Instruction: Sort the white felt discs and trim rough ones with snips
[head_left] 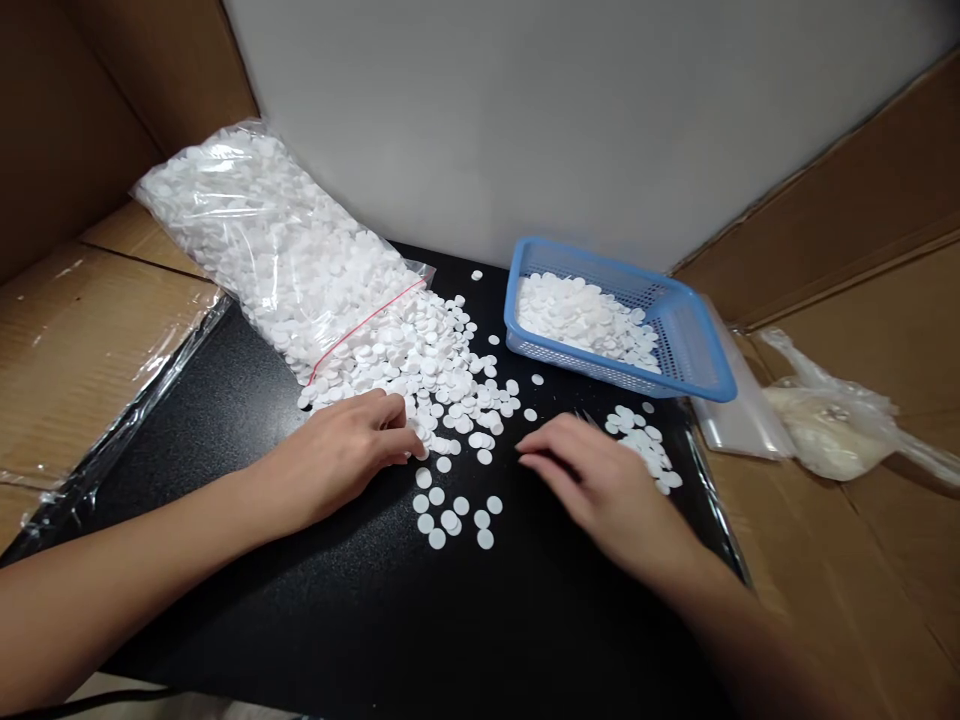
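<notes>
Right hand (592,468) between white discs (431,365) (blue basket (694,345) beyond)

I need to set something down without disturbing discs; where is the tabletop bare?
The black tabletop is bare between the left forearm and right forearm, nearer than the scattered discs, and between left forearm and clear bag. Crowded: disc heap at the bag's mouth, and the cluster beside right hand, below blue basket.

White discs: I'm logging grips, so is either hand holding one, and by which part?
Cannot be told. The left hand is at the white discs, any grip hidden; the right hand is blurred, with no disc visible in it.
</notes>
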